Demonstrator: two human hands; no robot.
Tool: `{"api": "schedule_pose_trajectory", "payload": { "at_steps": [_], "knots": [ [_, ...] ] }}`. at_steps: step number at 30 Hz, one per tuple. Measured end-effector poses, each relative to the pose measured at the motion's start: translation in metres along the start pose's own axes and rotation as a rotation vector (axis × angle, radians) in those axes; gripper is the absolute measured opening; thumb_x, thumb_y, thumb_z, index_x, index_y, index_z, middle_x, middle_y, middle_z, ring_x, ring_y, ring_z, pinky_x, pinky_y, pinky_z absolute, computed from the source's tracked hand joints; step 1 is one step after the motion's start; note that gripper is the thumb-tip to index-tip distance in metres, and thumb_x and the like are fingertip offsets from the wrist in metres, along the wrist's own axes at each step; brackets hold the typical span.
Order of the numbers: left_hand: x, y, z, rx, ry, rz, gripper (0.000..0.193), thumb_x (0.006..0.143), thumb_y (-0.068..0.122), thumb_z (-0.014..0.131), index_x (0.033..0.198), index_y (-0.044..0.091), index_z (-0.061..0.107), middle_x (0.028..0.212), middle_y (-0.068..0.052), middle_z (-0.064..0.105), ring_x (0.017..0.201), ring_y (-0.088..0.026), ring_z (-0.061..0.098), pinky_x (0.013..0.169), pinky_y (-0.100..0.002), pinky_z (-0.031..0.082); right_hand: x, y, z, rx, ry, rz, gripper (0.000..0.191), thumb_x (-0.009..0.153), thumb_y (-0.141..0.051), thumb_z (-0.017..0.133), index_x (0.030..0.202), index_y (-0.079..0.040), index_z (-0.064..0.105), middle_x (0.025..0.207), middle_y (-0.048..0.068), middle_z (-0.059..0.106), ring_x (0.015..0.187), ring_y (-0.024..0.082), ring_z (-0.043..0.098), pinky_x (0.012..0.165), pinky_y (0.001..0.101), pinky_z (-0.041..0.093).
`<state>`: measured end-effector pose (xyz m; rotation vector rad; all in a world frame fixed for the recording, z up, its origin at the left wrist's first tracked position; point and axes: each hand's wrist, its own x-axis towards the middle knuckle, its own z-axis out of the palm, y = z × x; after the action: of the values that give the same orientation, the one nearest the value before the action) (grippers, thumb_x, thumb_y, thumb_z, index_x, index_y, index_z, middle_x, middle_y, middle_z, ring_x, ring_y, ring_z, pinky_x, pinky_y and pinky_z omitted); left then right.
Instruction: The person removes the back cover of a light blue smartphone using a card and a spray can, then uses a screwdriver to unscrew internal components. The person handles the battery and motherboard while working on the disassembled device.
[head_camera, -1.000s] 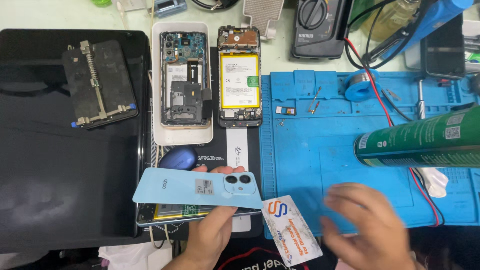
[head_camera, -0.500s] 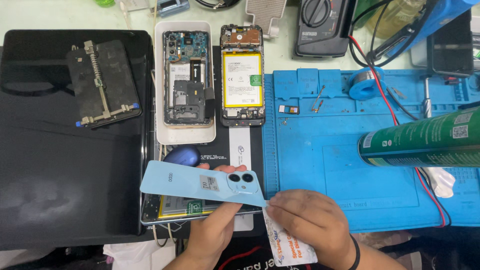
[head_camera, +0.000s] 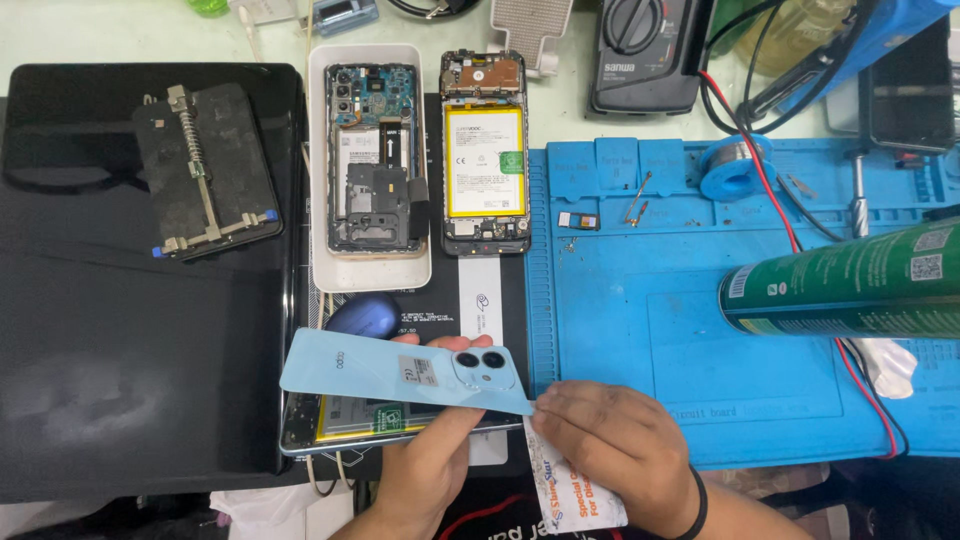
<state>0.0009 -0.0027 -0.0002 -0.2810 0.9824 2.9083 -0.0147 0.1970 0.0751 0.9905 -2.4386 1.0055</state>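
Above the opened phone (head_camera: 390, 420), left hand (head_camera: 425, 470) grips the blue back cover (head_camera: 400, 370); right hand (head_camera: 620, 450) pinches a card (head_camera: 570, 495).

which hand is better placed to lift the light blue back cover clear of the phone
Left, probably. The left hand already grips the light blue back cover from below, raised off the opened phone. The right hand holds a plastic card at its corner.

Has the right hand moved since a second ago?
Yes. The right hand moved left along the blue mat's near edge, onto the white card at the light-blue back cover's corner.
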Motion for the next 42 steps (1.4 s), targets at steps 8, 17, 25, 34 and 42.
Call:
{"api": "schedule_pose_trajectory", "payload": {
  "at_steps": [8,17,25,34,42],
  "knots": [
    [-0.001,0.001,0.001,0.012,0.010,-0.003,0.072,0.087,-0.021,0.054,0.146,0.013,0.032,0.134,-0.019,0.056,0.134,-0.038,0.055,0.109,-0.055,0.045,-0.008,0.004,0.007,0.034,0.043,0.052,0.028,0.079,-0.017,0.074,0.103,-0.003,0.074,0.106,0.012,0.076,0.102,0.029,0.078,0.084,0.0351,0.062],
    [-0.001,0.002,0.001,0.036,-0.027,0.014,0.073,0.087,-0.022,0.055,0.147,0.012,0.030,0.135,-0.019,0.055,0.136,-0.038,0.054,0.111,-0.054,0.047,-0.013,0.009,0.015,0.063,0.054,0.112,0.026,0.075,-0.015,0.078,0.099,-0.005,0.075,0.106,0.010,0.077,0.104,0.027,0.078,0.084,0.0336,0.062],
    [0.000,0.003,0.000,0.058,0.006,-0.052,0.073,0.086,-0.021,0.055,0.146,0.012,0.029,0.135,-0.019,0.054,0.136,-0.037,0.054,0.109,-0.053,0.048,-0.013,0.013,0.020,0.050,0.065,0.108,0.027,0.074,-0.016,0.080,0.099,-0.005,0.074,0.106,0.010,0.077,0.104,0.027,0.077,0.082,0.0332,0.061],
    [-0.001,0.003,-0.001,0.063,-0.019,-0.041,0.072,0.087,-0.021,0.054,0.147,0.012,0.029,0.136,-0.019,0.054,0.136,-0.038,0.054,0.110,-0.053,0.047,-0.012,0.014,0.020,0.057,0.064,0.120,0.027,0.073,-0.017,0.080,0.097,-0.004,0.073,0.106,0.011,0.076,0.104,0.028,0.077,0.085,0.0355,0.062],
    [-0.001,0.001,-0.002,0.061,-0.010,-0.027,0.074,0.086,-0.021,0.055,0.147,0.011,0.030,0.135,-0.020,0.054,0.135,-0.038,0.054,0.111,-0.053,0.046,-0.011,0.016,0.023,0.061,0.070,0.124,0.025,0.075,-0.014,0.079,0.097,-0.004,0.073,0.106,0.012,0.077,0.104,0.028,0.077,0.088,0.0361,0.062]
  ]
}}
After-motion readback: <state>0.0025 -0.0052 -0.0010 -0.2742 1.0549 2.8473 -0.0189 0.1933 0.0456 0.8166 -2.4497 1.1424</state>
